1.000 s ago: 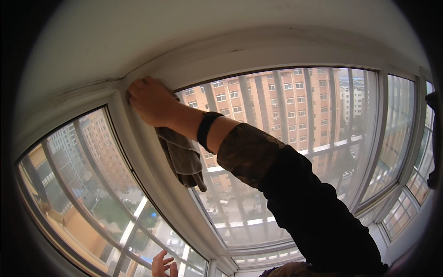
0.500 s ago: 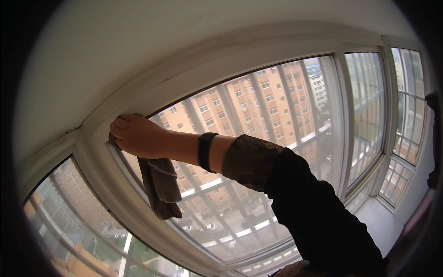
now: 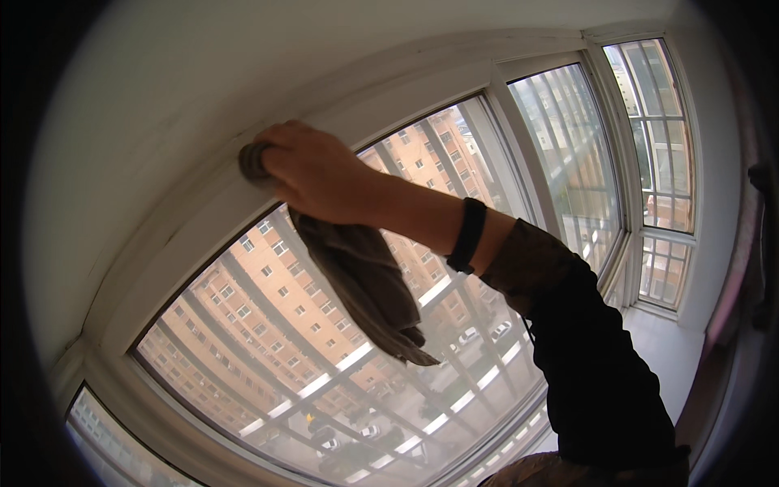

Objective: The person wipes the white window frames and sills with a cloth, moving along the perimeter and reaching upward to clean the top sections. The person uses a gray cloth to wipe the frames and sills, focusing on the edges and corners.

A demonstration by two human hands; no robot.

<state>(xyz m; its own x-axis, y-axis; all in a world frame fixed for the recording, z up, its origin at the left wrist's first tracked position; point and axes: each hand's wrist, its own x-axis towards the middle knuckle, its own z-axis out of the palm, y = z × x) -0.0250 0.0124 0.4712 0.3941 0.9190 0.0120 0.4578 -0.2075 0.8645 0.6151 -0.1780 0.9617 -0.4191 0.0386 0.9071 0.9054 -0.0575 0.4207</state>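
My right hand is closed round a grey-brown cloth at the top of the window frame. One bunched part of the cloth sticks out past the fingers against the frame. The rest hangs below the palm in loose folds, in front of the glass pane. A black band circles my wrist, and a dark sleeve covers the arm further down. My left hand does not appear.
To the right are a narrower window panel and a side window. Another pane lies at lower left. The pale ceiling meets the frame's top. Bars and brick buildings show through the glass.
My right hand has moved right along the top of the frame, away from the left corner, carrying the cloth. The cloth's hanging end swings out to the right. The view has shifted as well.
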